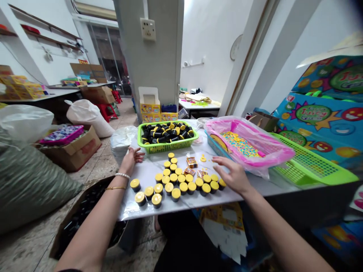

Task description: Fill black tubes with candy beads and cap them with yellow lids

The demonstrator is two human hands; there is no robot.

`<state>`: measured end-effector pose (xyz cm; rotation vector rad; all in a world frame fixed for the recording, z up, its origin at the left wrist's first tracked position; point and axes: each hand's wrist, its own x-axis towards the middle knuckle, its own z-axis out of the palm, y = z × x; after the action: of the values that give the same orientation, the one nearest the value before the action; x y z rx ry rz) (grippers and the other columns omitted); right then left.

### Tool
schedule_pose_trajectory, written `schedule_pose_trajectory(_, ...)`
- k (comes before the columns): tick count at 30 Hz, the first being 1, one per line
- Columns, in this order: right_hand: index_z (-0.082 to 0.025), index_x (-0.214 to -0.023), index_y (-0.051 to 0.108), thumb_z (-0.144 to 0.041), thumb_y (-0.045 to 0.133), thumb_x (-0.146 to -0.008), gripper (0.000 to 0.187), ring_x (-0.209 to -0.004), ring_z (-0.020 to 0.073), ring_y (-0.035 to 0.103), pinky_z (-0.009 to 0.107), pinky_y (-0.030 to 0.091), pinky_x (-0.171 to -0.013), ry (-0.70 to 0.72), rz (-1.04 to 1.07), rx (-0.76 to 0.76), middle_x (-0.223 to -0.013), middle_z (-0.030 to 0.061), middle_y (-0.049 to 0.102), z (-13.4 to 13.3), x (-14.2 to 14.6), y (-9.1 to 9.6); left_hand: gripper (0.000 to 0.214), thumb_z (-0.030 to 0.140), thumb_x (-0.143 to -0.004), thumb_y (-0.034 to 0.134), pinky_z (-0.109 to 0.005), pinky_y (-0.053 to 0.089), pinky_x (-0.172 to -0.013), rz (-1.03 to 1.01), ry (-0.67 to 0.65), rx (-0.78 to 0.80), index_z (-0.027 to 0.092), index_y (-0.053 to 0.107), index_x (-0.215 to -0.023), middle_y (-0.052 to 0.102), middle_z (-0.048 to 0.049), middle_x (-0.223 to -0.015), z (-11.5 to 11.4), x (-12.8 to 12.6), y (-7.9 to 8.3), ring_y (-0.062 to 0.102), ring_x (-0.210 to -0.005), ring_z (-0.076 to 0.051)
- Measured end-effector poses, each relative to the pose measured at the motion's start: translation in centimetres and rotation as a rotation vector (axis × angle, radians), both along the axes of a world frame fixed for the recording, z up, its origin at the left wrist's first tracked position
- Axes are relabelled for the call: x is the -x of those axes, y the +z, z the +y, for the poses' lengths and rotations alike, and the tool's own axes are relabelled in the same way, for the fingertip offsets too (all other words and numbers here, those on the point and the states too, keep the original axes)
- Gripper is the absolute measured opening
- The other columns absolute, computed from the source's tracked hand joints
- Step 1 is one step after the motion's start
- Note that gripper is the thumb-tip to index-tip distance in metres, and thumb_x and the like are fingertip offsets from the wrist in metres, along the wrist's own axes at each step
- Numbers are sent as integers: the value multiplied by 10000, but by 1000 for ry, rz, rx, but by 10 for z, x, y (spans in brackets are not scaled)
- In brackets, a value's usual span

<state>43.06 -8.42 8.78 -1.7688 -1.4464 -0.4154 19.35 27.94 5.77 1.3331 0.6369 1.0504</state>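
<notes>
Several small black jars with yellow tops (176, 180) stand in rows on the white table (147, 172). My left hand (131, 158) rests open at the table's left edge, near the green basket (167, 146) of black jars lying on their sides. My right hand (231, 172) hovers open, fingers spread, just right of the jar rows and holds nothing. Small orange packets (192, 162) lie between the rows and the basket. A blue tray lined with pink plastic (249, 141) holds coloured candies beside my right hand.
An empty green basket (312, 166) sits at the right, with colourful cartons (323, 113) behind it. A cardboard box of black jars (85, 215) stands on the floor at the left, near a white sack (87, 115) and other boxes. A pillar (153, 56) rises behind the table.
</notes>
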Motion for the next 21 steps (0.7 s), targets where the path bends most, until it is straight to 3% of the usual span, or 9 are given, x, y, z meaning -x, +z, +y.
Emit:
schedule_pose_trajectory(2,-180,-1074,692,-359,538,-888,301,-870,220,692,339,547,-794,-44,62,162,-1028,95,730,25,-12,18,568,510,-968,318,-215,499,-534,18,10,-10,31,595,-1097,688,-126,-783,2,-2,-1,607,-574,-116)
schedule_pose_trajectory(4,-185,-1046,713,-326,529,-891,278,-827,203,694,312,537,-769,-46,70,334,-972,72,748,56,-21,28,536,506,-955,371,-217,499,-537,34,20,-23,39,607,-1068,689,-116,-772,2,-3,-2,604,-570,-114)
schedule_pose_trajectory(7,-196,-1009,731,-302,573,-864,239,-807,198,695,294,529,-753,-2,40,457,-918,53,760,100,-31,31,515,517,-921,448,-228,503,-545,56,31,-56,47,624,-1037,694,-115,-771,1,-2,-2,604,-571,-117)
schedule_pose_trajectory(11,-177,-1162,673,-292,650,-804,376,-976,240,668,328,506,-861,67,-52,554,-1096,94,719,127,-40,26,497,516,-858,561,-229,501,-563,97,39,-127,62,643,-1043,699,-100,-779,-1,-1,-4,598,-585,-117)
schedule_pose_trajectory(15,-166,-1234,633,-251,775,-659,598,-1036,309,635,391,486,-921,119,-138,657,-1104,122,702,127,-41,20,453,467,-783,677,-210,492,-577,152,36,-196,95,668,-1041,699,-64,-773,-1,-2,-6,582,-599,-110)
schedule_pose_trajectory(17,-148,-1266,606,-269,776,-664,637,-1067,330,613,422,483,-933,102,-161,683,-1150,153,670,116,-35,20,439,443,-782,688,-207,494,-580,177,35,-213,103,664,-1059,701,-53,-770,1,-3,-8,582,-606,-111)
schedule_pose_trajectory(19,-130,-1336,535,-296,736,-726,664,-1182,332,541,444,439,-1004,75,-193,627,-1283,180,584,93,-26,26,425,417,-802,674,-203,499,-586,203,42,-226,108,652,-1093,703,-46,-777,5,-3,-9,588,-625,-114)
schedule_pose_trajectory(21,-161,-1367,497,-303,670,-802,608,-1285,300,452,445,367,-1087,47,-234,437,-1372,151,515,59,-17,36,419,397,-807,672,-202,507,-594,228,48,-237,117,643,-1118,709,-41,-793,9,-3,-11,598,-650,-118)
